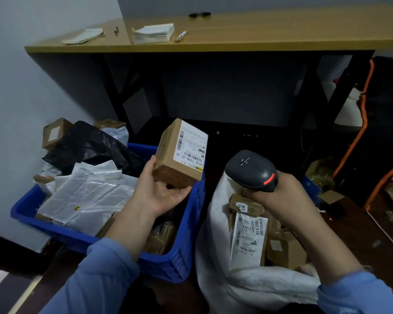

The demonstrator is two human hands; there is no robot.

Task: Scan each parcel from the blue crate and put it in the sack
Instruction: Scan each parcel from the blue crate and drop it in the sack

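My left hand (161,193) lies palm up, fingers curled under a small brown cardboard box (179,159) and thumb pressed to its near side, so it holds the box tilted above the three o'clock rim of the blue crate (191,234). The box is a squat block with taped, matte faces. A white shipping label (192,143) printed with barcodes covers its upward face. My right hand (281,198) is wrapped round the grip of a dark grey plastic scanner (252,171) with a smooth rounded head and a red stripe, just at three o'clock of the box and apart from it. The scanner hangs over the open mouth of the white woven sack (236,284), which stands touching the crate's three o'clock side, its cloth coarse and crumpled. Inside it lie brown cardboard parcels (284,250), one under a long white label. The ribbed plastic crate is heaped with glossy, wrinkled white mailers (84,196) and, toward eleven o'clock, a crinkled black plastic bag (89,146). At twelve o'clock runs a flat wooden counter (259,35) bearing a squared stack of white paper (153,32).
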